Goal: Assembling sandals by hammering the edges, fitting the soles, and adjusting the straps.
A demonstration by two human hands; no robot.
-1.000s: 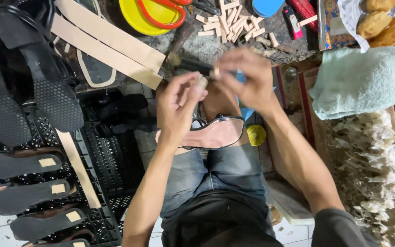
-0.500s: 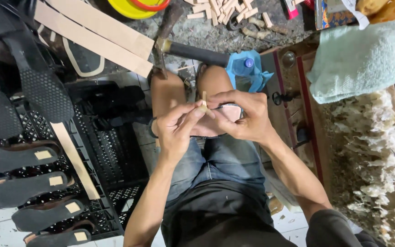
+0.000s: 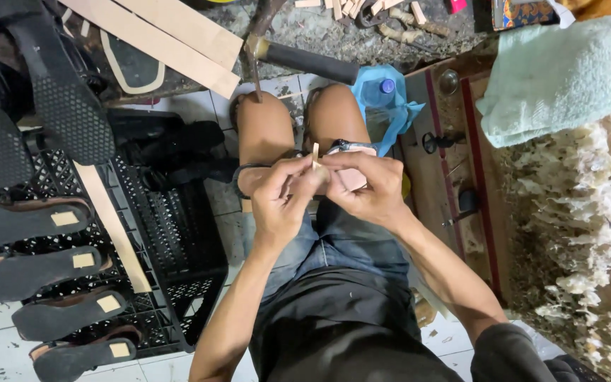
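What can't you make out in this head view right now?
- Pink piece on the lap: mostly hidden behind the right hand; its shape is unclear.
- Small tan strip pinched between both hands: its lower end is hidden by the left hand.
- Small wooden bits on the floor: cut off by the top edge.

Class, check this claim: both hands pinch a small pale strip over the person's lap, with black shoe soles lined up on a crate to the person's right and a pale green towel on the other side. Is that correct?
Not quite. The head view shows the black shoe soles on the crate to the person's left, not right; the pale green towel lies on the right. The rest holds: left hand and right hand pinch the small pale strip over the lap.
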